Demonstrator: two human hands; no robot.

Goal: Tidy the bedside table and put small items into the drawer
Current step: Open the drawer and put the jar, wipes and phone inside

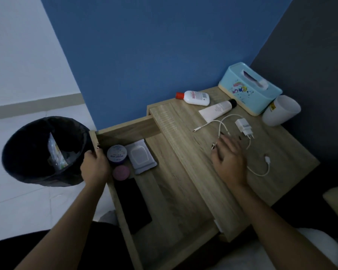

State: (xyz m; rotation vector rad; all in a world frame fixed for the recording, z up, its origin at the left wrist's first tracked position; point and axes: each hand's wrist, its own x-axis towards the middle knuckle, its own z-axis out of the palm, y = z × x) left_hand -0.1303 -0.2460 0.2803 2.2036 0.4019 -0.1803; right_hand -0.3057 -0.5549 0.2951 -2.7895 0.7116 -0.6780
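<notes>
Left hand gripping the drawer front, the right hand spreads open over a limp, light cable, best gathered near the stiff charger beyond its fingertips.

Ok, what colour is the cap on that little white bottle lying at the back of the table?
Red: the bottle has a red cap, seen in the head view.

Tabletop and drawer: matt wood-grain laminate. Tissue box: smooth glossy plastic. Cup: frosted plastic. Bin liner: black plastic film.
</notes>
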